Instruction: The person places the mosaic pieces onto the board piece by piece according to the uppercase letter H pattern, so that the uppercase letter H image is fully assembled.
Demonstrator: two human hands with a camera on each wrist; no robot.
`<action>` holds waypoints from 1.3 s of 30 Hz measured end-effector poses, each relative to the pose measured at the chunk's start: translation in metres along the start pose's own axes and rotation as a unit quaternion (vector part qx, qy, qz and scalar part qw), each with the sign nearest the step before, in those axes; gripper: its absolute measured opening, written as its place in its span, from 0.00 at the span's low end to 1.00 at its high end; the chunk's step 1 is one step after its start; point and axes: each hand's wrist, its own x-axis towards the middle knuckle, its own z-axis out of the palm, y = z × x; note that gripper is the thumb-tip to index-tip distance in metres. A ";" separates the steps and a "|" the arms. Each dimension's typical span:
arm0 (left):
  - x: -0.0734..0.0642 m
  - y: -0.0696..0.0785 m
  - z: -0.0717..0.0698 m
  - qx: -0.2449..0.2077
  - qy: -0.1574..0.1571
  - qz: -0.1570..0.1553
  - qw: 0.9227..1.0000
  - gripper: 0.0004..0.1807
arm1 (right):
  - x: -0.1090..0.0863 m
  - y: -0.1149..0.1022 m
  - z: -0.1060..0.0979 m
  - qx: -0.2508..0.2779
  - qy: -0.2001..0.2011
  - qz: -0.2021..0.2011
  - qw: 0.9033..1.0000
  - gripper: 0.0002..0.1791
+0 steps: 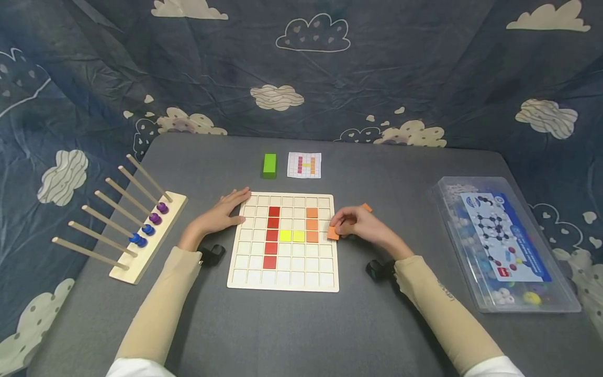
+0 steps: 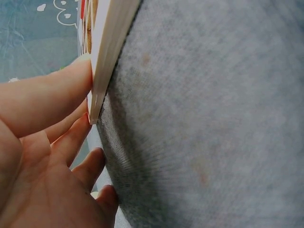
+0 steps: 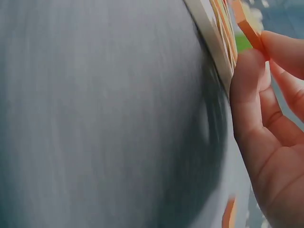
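A wooden grid board (image 1: 285, 283) lies on the table, with a column of several red tiles (image 1: 271, 235), two yellow tiles (image 1: 285, 235) and three orange tiles (image 1: 312, 224) in its squares. My left hand (image 1: 219, 217) rests against the board's upper left side, thumb on the edge and fingers extended. Between thumb and fingertips my right hand (image 1: 360, 224) pinches an orange square tile (image 3: 248, 27), held tilted over the board's right edge. Another orange piece (image 1: 367, 207) lies partly hidden behind the right hand.
Behind the board are a green block (image 1: 269, 166) and a small pattern card (image 1: 304, 165) showing a coloured grid. On the left stands a wooden peg rack (image 1: 148, 238) with purple and blue beads. A clear plastic case (image 1: 509, 243) sits at the right.
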 end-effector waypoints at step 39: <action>-0.001 0.000 -0.001 -0.002 -0.003 0.010 1.000 0.38 | 0.003 0.008 -0.034 0.020 0.086 0.018 0.996 0.11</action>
